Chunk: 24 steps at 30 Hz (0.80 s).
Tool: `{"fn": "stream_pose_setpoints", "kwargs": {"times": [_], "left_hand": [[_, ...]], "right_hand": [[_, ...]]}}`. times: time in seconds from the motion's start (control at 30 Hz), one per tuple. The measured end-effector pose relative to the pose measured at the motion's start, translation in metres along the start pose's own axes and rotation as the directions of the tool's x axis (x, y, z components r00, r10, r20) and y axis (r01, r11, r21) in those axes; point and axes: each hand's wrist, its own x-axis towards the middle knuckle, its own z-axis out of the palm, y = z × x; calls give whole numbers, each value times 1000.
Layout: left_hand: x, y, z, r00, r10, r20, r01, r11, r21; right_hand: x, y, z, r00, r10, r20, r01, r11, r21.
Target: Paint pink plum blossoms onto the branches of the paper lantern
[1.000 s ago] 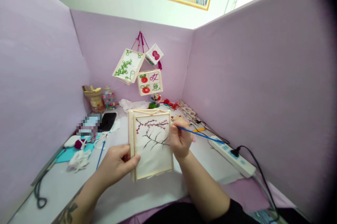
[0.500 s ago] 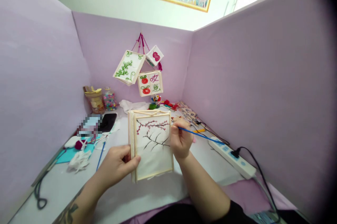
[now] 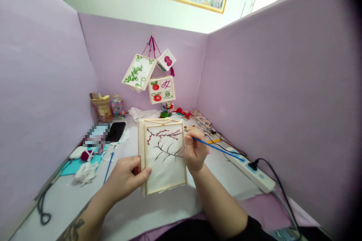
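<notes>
My left hand [image 3: 128, 175] grips the left side of a wood-framed paper lantern [image 3: 165, 175], thumb on its front edge and fingers behind. Dark branches are painted across the white front panel, the upper one dotted with pink-red blossoms. Closed around a slim blue paintbrush [image 3: 217, 146], my right hand [image 3: 195, 150] is at the panel's upper right edge. The brush's handle points down to the right; its tip is hidden by my fingers or too small to make out.
Decorated lanterns [image 3: 139, 72] hang on the back partition. A power strip [image 3: 251, 171] with a plugged-in cord lies at right. At left are a black phone [image 3: 117, 131], a teal sheet [image 3: 68, 168], crumpled tissue [image 3: 85, 173] and another blue brush [image 3: 109, 167]. Jars [image 3: 118, 108] stand behind.
My right hand and the brush have shifted very slightly to the right. The lantern and my left hand look almost unchanged.
</notes>
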Motion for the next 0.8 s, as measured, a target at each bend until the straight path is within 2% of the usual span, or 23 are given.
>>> {"fn": "stream_pose_setpoints", "kwargs": {"times": [0.27,0.53,0.63,0.8], "left_hand": [[0,-3,2,1000,9,-15,-10,1000,-12],[0,-2,2,1000,12,-11,-12,1000,-19],[0,-2,2,1000,11,-2,-11,1000,-15],[0,-3,2,1000,5,-1,-5,1000,-12]], "right_hand": [[0,1,0,1000,-22,5,23,997,-69],[-1,1,0,1000,-16,2,16,1000,-2],[-3,0,0,999,-10,-35,11,999,35],[-7,2,-1,997,32,-63,-32,1000,1]]}}
